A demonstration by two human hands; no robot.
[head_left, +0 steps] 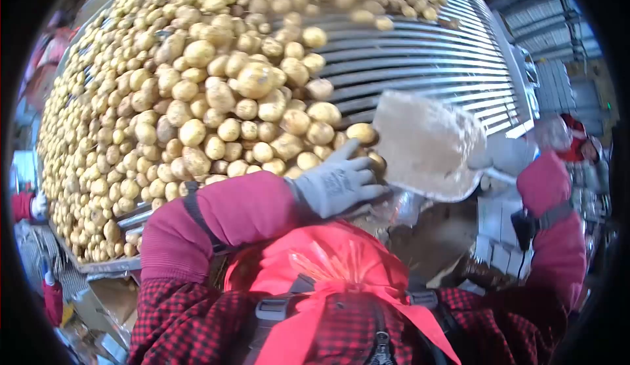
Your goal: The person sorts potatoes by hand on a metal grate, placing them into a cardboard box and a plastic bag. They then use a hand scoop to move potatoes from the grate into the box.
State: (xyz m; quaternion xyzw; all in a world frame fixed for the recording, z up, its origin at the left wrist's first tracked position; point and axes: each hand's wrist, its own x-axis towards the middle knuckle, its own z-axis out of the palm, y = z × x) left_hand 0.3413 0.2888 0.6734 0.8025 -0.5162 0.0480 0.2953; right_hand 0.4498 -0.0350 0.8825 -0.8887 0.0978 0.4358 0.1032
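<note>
Potatoes [197,96] lie heaped over a slatted metal table [420,53]. My left hand [338,182], in a grey glove, has its fingers spread at the near right edge of the heap, close to a couple of potatoes beside the scoop. A flat, dirty scoop [423,145] rests at the table's near edge, its blade facing the heap. My right hand [508,157], gloved too, is closed round the scoop's handle at the right.
At the far left a co-worker's gloved hand [39,205] shows by the table's side. Another person in red [575,139] is at the far right. Pale boxes [497,234] stand below my right arm. A clear plastic bag [405,209] hangs near the scoop.
</note>
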